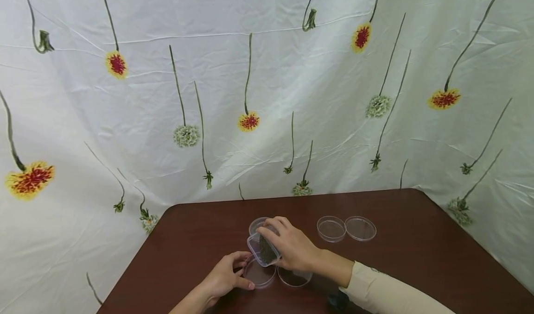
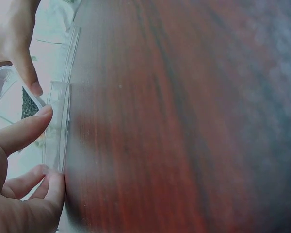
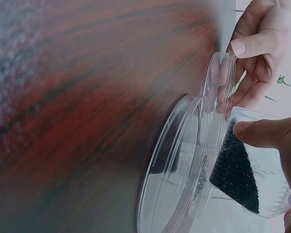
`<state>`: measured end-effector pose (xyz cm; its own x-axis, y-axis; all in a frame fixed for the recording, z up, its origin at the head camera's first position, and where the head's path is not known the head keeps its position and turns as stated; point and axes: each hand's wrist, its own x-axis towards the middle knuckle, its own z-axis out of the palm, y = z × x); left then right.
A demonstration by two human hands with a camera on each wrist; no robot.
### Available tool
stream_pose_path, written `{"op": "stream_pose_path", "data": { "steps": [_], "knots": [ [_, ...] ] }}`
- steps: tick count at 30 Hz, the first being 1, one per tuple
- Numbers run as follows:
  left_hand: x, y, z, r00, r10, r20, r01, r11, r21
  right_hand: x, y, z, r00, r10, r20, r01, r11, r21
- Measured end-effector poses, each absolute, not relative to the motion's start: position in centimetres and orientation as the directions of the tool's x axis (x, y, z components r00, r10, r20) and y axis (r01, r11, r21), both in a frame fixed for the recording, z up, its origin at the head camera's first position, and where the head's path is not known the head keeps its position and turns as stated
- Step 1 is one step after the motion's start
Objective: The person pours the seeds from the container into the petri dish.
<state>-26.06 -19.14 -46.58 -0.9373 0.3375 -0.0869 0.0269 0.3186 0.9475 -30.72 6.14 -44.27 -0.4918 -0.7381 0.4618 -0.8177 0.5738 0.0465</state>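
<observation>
My left hand [image 1: 227, 274] holds a clear petri dish [image 1: 259, 282] by its rim, thumb on one side and fingers on the other, while the dish sits on the table. In the left wrist view this dish [image 2: 56, 131] appears edge-on. Above it, my right hand [image 1: 292, 244] grips a clear plastic box [image 1: 255, 248], tilted toward the dish. Small dark grains [image 3: 236, 170] are heaped along one side inside the box. Touching the held dish on its right is another petri dish [image 1: 296, 279], partly under my right wrist.
Behind the box stands a further clear dish [image 1: 255, 222], partly hidden. Two petri dishes [image 1: 331, 229] stand side by side at the back right of the brown table [image 1: 200, 230]. A dark object [image 1: 338, 301] lies by the right sleeve. A flower-printed cloth [image 1: 267, 166] hangs behind the table.
</observation>
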Motion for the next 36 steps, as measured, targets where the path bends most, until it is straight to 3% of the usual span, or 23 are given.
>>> {"op": "stream_pose_path", "data": {
  "steps": [17,36],
  "knots": [
    [-26.17,-19.11,-46.54,-0.938,0.330,-0.103,0.012,0.328,0.945,-30.64,6.11,-44.29,-0.445,-0.759,0.475,-0.826,0.553,0.110],
    [-26.20,-19.15,-46.55,-0.936,0.333,-0.113,0.000,0.319,0.948,-30.48,6.00,-44.20,-0.436,-0.768,0.469,-0.832,0.543,0.116]
  ]
}}
